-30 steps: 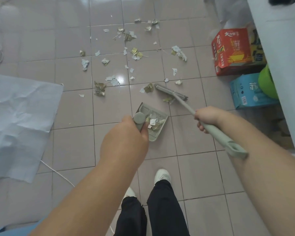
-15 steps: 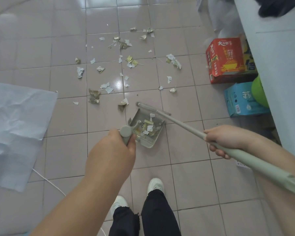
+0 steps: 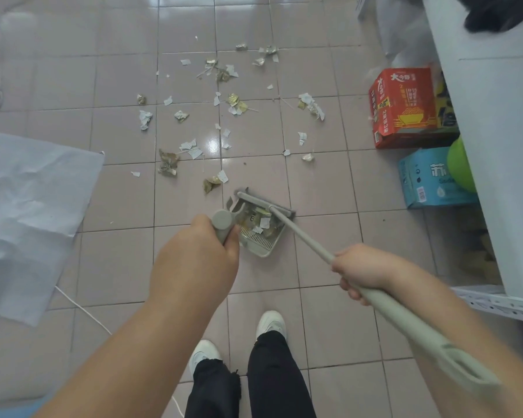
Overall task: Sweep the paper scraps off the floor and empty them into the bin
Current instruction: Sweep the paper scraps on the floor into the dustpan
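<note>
Light, flutter-prone paper scraps (image 3: 234, 102) (many left), left hand (image 3: 195, 260) clenched round dustpan (image 3: 260, 226) handle, right hand (image 3: 361, 271) grasping broom (image 3: 302, 236) mid-shaft.

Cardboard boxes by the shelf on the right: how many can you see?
2. The red box stands farther away against the white shelf; the blue box sits nearer, partly behind a green ball. More may be hidden behind them.
</note>
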A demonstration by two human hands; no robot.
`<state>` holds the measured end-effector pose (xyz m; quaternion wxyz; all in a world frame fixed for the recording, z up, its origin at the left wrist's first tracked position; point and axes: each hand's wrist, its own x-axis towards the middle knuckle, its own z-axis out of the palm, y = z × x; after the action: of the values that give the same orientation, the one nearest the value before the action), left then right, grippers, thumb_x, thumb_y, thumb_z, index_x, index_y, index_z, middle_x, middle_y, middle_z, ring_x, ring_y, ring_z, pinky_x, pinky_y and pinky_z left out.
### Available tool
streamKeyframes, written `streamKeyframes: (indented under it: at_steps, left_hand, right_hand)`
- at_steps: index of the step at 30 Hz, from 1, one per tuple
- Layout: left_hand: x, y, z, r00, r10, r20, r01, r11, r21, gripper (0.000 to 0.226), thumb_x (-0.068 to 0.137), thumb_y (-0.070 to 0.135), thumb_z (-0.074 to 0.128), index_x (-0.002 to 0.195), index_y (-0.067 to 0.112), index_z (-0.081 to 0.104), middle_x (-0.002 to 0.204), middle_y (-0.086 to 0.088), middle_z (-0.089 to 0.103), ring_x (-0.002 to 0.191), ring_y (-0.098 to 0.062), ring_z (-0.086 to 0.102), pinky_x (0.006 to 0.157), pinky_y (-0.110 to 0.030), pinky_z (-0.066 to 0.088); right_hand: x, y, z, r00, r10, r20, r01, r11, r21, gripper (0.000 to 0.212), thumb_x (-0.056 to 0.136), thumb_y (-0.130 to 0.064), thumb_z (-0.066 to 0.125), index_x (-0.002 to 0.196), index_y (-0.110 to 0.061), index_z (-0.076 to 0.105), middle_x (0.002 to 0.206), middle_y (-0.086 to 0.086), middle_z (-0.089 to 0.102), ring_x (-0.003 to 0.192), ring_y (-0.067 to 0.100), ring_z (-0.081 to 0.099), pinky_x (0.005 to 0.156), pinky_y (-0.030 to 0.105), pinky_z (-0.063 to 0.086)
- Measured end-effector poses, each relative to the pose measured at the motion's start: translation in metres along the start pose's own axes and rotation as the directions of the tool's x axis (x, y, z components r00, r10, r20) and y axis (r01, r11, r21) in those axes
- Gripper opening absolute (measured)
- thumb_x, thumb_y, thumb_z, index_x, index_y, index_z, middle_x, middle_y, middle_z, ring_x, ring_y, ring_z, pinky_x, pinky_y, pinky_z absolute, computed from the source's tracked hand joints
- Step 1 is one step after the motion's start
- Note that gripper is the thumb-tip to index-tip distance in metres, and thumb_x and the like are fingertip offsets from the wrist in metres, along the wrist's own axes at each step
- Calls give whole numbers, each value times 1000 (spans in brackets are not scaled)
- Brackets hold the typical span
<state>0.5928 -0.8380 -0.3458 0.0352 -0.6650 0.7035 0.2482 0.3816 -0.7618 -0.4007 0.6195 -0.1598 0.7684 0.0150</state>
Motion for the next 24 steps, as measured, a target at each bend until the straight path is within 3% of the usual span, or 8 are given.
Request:
streamKeyframes:
  at_steps: [5, 11, 15, 20, 24]
  left_hand:
    - [-3, -5, 0, 1000, -2, 12, 2, 1000, -20, 37, 93, 49, 40, 71, 19, 34, 62, 3, 44, 59, -23, 42, 55, -32, 31]
    - [-6, -11, 1, 1000, 13, 24, -12, 1000, -28, 35, 93, 47, 41, 82, 15, 41, 63, 4, 43, 66, -25, 45, 59, -31, 34]
    - [-11, -17, 1, 1000, 7, 29, -5, 997, -78, 36, 93, 48, 42, 80, 15, 41, 64, 3, 43, 68, -27, 46, 60, -32, 35]
    - [-24, -44, -7, 1000, -17, -11, 16, 992, -124, 37, 91, 50, 43, 75, 16, 42, 64, 2, 49, 64, -25, 47, 56, -32, 34]
    - [-32, -77, -25, 996, -54, -73, 43, 990, -135, 36, 90, 51, 43, 81, 17, 49, 66, 3, 53, 66, -25, 51, 56, -32, 36]
  right_hand:
    - [-7, 10, -24, 1000, 0, -29, 2, 998, 63, 31, 95, -13, 41, 120, 1, 53, 60, 9, 48, 23, 10, 41, 31, 12, 35]
    - [18, 3, 14, 995, 26, -97, -12, 989, 145, 11, 95, -10, 40, 96, -4, 49, 60, 10, 46, 30, 14, 41, 30, 12, 35]
    - [11, 0, 38, 999, 21, -43, -14, 988, 154, 15, 94, -10, 39, 82, -6, 48, 59, 8, 46, 26, 12, 40, 32, 10, 35]
    - [-13, -4, 23, 1000, -9, -28, 12, 996, 92, 19, 95, -12, 41, 109, -5, 52, 60, 8, 47, 25, 11, 41, 30, 12, 33]
    - [-23, -30, 19, 997, -59, -46, 61, 997, 40, 18, 96, -12, 41, 108, -3, 51, 60, 10, 46, 21, 9, 40, 29, 11, 33]
